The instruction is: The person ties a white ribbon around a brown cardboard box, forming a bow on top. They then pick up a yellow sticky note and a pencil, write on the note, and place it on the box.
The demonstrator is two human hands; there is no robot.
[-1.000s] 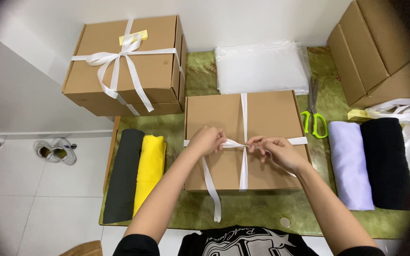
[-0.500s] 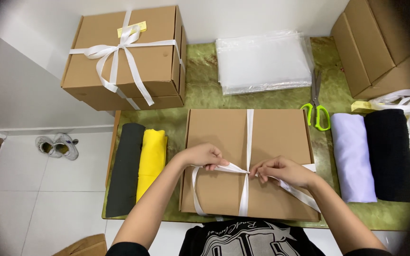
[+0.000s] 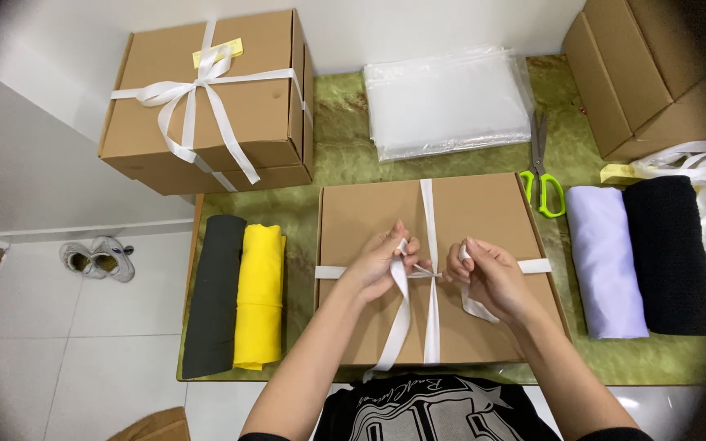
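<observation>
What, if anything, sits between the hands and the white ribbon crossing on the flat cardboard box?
Nothing visible. The left hand and right hand already pinch the white ribbon at its crossing on the flat cardboard box; the green-handled scissors lie off to the side.

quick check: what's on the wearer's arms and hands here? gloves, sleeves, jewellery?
Both the left hand and the right hand are bare: no gloves, and no rings or watch that the head view shows. The forearms are uncovered up to the frame's bottom edge, where a dark sleeve edge just shows on each arm. The person wears a black T-shirt with a pale grey printed graphic.
</observation>
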